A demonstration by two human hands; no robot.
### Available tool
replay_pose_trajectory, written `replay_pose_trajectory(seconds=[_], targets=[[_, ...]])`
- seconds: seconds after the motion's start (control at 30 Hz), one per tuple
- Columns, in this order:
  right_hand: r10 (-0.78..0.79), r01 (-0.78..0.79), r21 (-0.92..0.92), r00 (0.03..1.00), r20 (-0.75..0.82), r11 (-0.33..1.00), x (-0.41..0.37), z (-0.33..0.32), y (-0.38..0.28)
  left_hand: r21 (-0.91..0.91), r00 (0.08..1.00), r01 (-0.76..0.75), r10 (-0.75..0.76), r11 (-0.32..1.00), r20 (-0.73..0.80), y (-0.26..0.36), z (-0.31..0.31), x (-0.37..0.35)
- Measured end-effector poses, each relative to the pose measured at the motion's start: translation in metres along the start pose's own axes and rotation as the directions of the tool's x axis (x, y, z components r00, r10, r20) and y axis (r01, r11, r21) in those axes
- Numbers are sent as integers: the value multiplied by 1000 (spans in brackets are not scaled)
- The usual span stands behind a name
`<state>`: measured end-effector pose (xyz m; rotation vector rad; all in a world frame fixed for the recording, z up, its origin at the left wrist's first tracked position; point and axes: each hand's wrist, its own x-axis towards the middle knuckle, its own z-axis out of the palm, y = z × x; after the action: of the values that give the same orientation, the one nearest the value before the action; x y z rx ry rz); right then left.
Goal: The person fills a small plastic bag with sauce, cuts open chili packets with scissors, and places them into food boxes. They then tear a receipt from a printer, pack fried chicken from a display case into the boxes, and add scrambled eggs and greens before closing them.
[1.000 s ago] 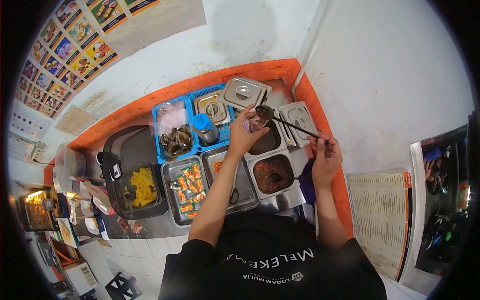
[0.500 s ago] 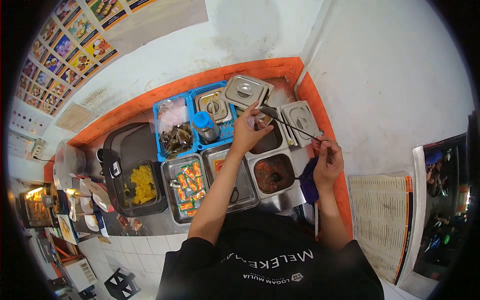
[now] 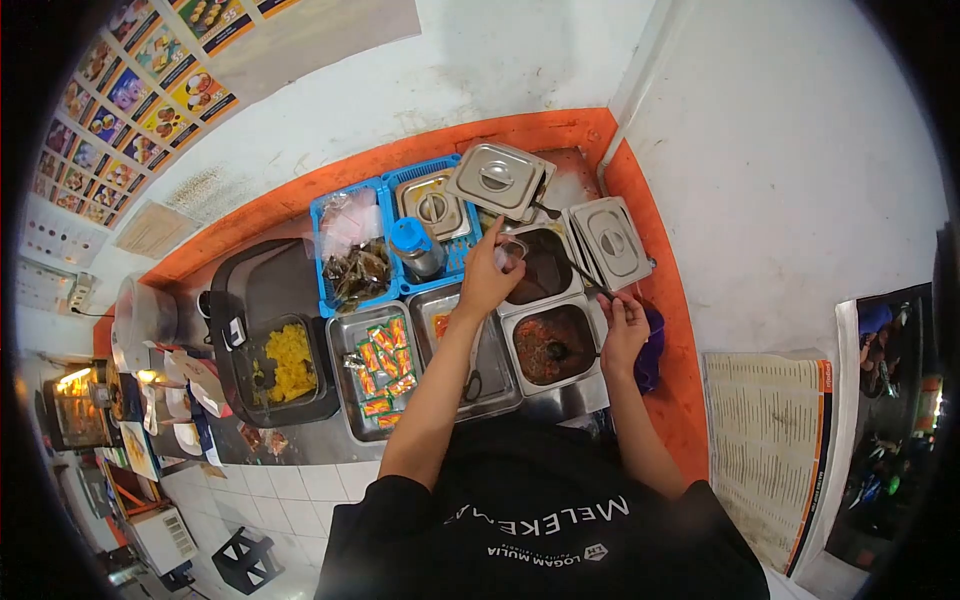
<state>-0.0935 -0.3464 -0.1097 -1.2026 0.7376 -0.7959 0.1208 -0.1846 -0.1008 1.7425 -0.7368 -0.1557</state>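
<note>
Between the fingers of my left hand (image 3: 486,285) is a small clear plastic container (image 3: 510,252), partly hidden by them. That hand is beside the rear metal pan (image 3: 548,285), which holds dark sauce. My right hand (image 3: 624,328) grips the long dark handle of a ladle (image 3: 590,278); its head is down toward the dark sauce and hard to make out. Nearer me, a second metal pan (image 3: 517,358) contains chunky red-brown sauce (image 3: 543,338), with another dark ladle (image 3: 558,351) resting in it.
Metal lids (image 3: 497,177) lie behind the pans, more lids (image 3: 611,243) to the right. Blue baskets (image 3: 385,240) hold bags and a blue-topped bottle (image 3: 415,248). Further left are a tray (image 3: 348,400) with orange-green sachets and a black rice container (image 3: 325,385). A purple cloth (image 3: 650,350) hangs at right.
My right hand has moved left and down, taking the ladle's head from beside my left hand down toward the dark sauce. The left hand still holds the clear container.
</note>
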Motion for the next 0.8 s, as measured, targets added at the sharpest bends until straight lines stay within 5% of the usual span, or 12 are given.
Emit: replay_pose_trajectory(seconds=[0.03, 0.07, 0.13, 0.17, 0.23, 0.3, 0.37, 0.5, 0.67, 0.8], targets=[[-9, 17, -134, 998, 56, 991, 2, -2, 3, -17, 1000, -18, 19, 1000, 10, 5, -5, -2], [-239, 298, -411, 952, 191, 862, 5, -5, 5, -33, 999, -37, 37, 999, 19, 10, -9, -4], [-456, 717, -663, 675, 580, 217, 3, 22, -40, -145, 988, 18, 5, 989, 154, 37, -23, -6], [-430, 718, -591, 695, 577, 368, 2, 37, -50, -199, 974, 55, -9, 979, 226, 54, -30, -9], [-77, 303, -331, 830, 552, 894, -2, 68, -63, -338, 961, 80, 17, 938, 276, 93, -40, -15], [162, -48, -198, 773, 613, 979, -4, 81, -88, -435, 950, 79, 65, 897, 306, 116, -51, -22], [273, -120, -267, 696, 664, 956, -7, 92, -117, -379, 962, 29, 78, 925, 263, 125, -68, -30], [5, 155, -163, 709, 705, 974, -18, 98, -126, -248, 989, 25, 12, 969, 146, 138, -91, -44], [17, 249, -277, 715, 699, 928, -35, 106, -147, -321, 1000, 26, -27, 947, 3, 147, -98, -61], [-58, 382, -310, 706, 706, 871, -50, 115, -148, -129, 987, -141, 129, 982, -94, 146, -112, -72]])
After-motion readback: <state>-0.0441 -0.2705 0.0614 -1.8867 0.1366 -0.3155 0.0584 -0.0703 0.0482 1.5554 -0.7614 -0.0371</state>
